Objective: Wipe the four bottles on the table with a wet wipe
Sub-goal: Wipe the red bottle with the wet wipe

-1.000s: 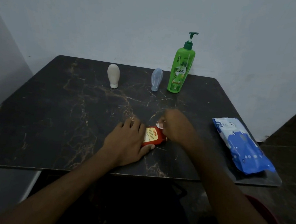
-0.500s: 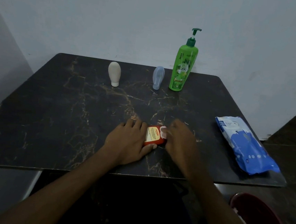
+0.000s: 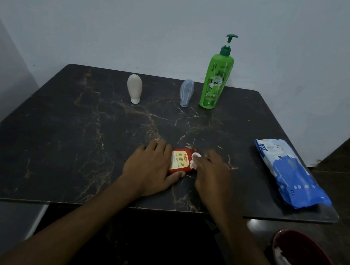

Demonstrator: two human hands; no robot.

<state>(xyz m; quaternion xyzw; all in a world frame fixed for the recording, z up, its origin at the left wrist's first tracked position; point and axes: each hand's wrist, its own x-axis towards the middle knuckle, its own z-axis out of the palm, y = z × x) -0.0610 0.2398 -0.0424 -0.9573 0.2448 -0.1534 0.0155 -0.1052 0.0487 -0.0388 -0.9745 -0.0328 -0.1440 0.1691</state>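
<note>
Lower centre, the red bottle (image 3: pixel 181 160) lies flat on the table (image 3: pixel 62 143). The left hand (image 3: pixel 151 168) clasps its left side, and the right hand (image 3: pixel 211 172) pinches the wipe (image 3: pixel 195 161) against its right end. Pin it firmly, rub lengthwise, then roll it.

we count four bottles on the table (image 3: pixel 62 143): one red bottle (image 3: pixel 181 161) lying near, between the hands, and three standing in a far row. these are one beige bottle (image 3: pixel 134 88) on the left, one blue-grey bottle (image 3: pixel 186 92) to its right, and one green pump bottle (image 3: pixel 216 80) just beside that. we count one wet wipe (image 3: pixel 195 161), white, at the red bottle's right end. we see one blue pack of wipes (image 3: pixel 290 173) at the right edge. two hands are in view, one left hand (image 3: pixel 149 170) and one right hand (image 3: pixel 212 174). there is one table, and one dark red bin (image 3: pixel 306 264) at the near right, below the table's edge.
</note>
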